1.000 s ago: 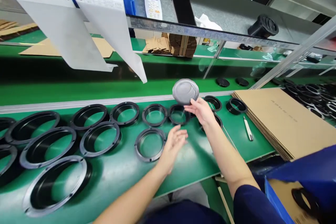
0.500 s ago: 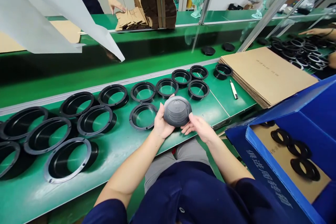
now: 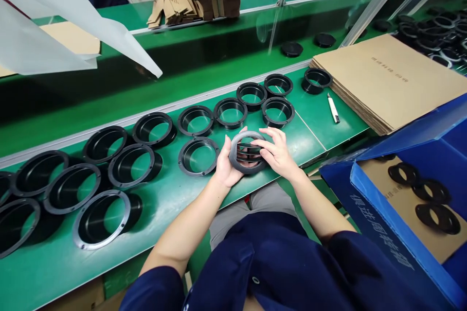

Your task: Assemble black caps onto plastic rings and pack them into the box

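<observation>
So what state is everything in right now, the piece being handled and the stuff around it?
Round vent: open, gaps between its slats
Left hand: cupped, holding the vent
Right hand: fingers bent, touching the vent
Black rings: standing on the table, open in the middle
White pen-like tool: lying down
Cardboard sheets: stacked flat
Blue box: open, black parts inside
Paper strips: hanging

Cardboard stack (image 3: pixel 394 75): lies on the tabletop (image 3: pixel 156 209). Has the pen (image 3: pixel 333 108) just to its left, with a lone ring (image 3: pixel 313 88) behind the pen. Farther left, has the other rings (image 3: pixel 199 173) in loose rows. Left too, in front of the tabletop's back rows, has the vent (image 3: pixel 249 171) in the left hand (image 3: pixel 226 167), touched by the right hand (image 3: pixel 279 153). In front, has the bin (image 3: pixel 379 228), with flat rings (image 3: pixel 447 218) inside.
</observation>
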Demonstrator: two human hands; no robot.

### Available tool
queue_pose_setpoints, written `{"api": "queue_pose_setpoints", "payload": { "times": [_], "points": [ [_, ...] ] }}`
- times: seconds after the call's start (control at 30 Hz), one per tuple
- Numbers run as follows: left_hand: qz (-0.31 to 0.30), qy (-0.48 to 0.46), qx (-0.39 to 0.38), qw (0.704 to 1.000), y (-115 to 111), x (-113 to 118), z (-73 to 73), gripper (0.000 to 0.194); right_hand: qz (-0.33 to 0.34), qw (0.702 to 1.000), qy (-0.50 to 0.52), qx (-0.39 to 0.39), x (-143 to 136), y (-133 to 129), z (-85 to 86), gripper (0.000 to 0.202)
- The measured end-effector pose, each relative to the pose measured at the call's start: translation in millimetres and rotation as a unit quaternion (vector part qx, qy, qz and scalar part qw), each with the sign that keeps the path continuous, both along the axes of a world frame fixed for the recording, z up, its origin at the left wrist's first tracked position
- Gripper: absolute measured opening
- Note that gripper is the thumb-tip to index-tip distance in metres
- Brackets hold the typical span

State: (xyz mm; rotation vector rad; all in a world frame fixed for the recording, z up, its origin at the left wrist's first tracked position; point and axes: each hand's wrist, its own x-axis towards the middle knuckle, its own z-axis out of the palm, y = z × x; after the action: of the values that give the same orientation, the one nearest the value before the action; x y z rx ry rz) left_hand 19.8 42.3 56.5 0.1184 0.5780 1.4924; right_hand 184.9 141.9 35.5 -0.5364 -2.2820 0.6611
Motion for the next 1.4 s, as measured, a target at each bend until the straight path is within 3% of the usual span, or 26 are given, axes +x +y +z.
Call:
{"api": "queue_pose_setpoints", "payload": {
  "times": [0.2, 0.5, 1.4],
  "points": [
    [-0.017, 0.003, -0.030, 0.999, 2.2, 1.3, -1.7, 0.063, 0.009, 0.997, 0.006, -0.073, -1.7, 2.2, 0.4, 0.059],
    [-0.020, -0.011, -0.042, 0.999, 4.4, -1.9, 2.4, 0.072, 0.002, 0.988, 0.067, -0.137, -5.5, -8.2, 5.9, 0.054],
    [-0.015, -0.031, -0.062, 0.997, 5.0, -1.4, 1.4, 0.066, 0.004, 0.992, 0.029, -0.119, 7.9, -16.0, -0.3, 0.062]
  ]
}}
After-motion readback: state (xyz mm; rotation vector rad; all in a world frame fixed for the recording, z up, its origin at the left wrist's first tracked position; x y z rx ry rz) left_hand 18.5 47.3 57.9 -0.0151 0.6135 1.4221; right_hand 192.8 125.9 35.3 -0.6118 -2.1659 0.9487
